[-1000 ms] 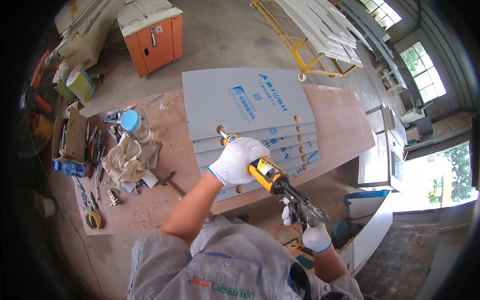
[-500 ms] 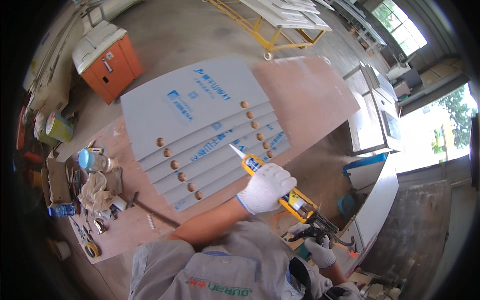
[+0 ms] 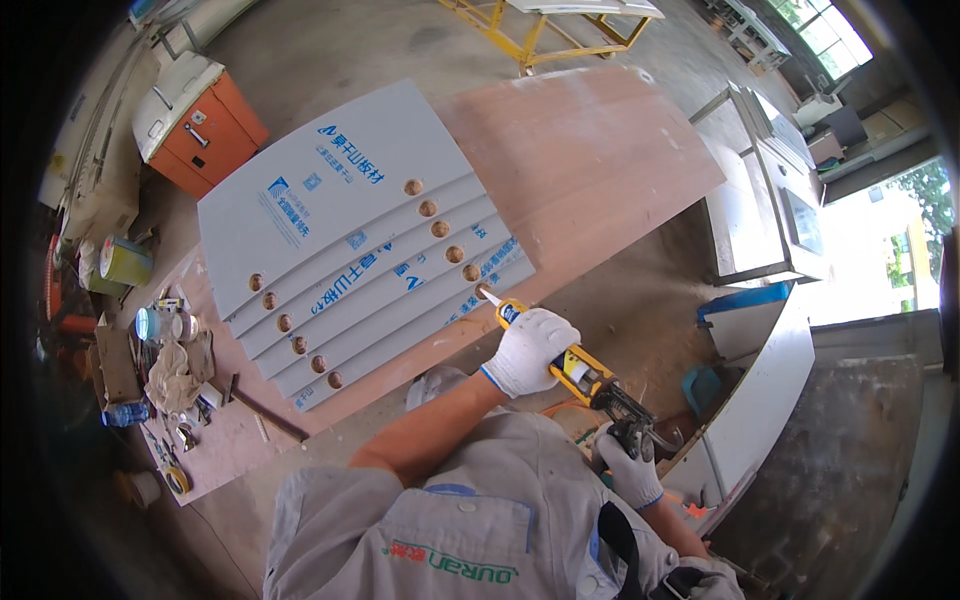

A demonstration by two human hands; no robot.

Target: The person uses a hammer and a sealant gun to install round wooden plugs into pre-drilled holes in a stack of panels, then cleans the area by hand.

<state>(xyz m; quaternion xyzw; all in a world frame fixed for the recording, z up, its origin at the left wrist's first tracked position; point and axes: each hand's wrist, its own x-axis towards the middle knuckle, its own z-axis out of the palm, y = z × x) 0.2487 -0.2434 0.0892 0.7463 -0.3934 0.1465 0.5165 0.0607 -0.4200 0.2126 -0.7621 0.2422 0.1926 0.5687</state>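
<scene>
On the surface, at left, loose clutter of cans and rags lies near the stacked grey panels; any shift could foul them. Left hand is wrapped round the caulking gun barrel, nozzle at the lowest panel's edge hole. Right hand is closed on the trigger. Judged risk: uneven squeeze smearing sealant, or nozzle slipping off the edge.

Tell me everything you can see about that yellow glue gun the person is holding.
The glue gun is a long yellow tube in a dark metal frame with a pale pointed nozzle. It lies slanted, nozzle up-left, its tip at the lower right edge of the stacked grey boards. The gloved left hand wraps the tube; the gloved right hand grips the trigger handle behind.
</scene>
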